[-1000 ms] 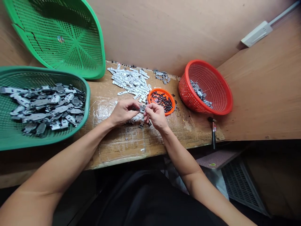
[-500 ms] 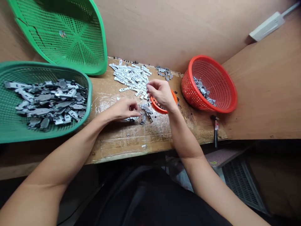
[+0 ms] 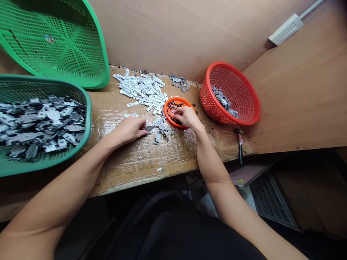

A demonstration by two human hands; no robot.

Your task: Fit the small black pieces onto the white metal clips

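My left hand rests on the wooden bench, fingers curled and pinching a small grey metal part at their tips. My right hand reaches into the small orange dish of tiny black pieces, fingertips pinched together among them; what they hold is too small to see. A little cluster of grey parts lies on the bench between the two hands. Behind them spreads a pile of white flat strips.
A green basket full of grey metal parts stands at the left, with a second green basket leaning against the wall behind it. A red basket holding some grey parts sits at the right. A small hammer lies near the bench's right edge.
The hands, joined over a part a second ago, have separated. My right hand went up over the white strips, then down into the orange dish. My left hand lowered to the bench.
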